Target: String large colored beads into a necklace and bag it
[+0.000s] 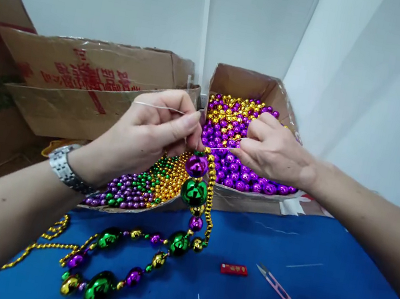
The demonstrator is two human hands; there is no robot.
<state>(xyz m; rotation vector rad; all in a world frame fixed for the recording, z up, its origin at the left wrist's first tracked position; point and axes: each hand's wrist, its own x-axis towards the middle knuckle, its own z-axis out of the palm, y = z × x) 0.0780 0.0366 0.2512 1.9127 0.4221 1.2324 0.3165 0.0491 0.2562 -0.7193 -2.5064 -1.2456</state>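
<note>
Forearms converge; both hands, left (148, 133) and right (271, 149), pinch thread (157, 107) above bead necklace (193, 189).

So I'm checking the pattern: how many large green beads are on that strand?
4 large green beads: one hanging below the hands, one at the bend, one to its left, one nearest. None look hidden.
</note>
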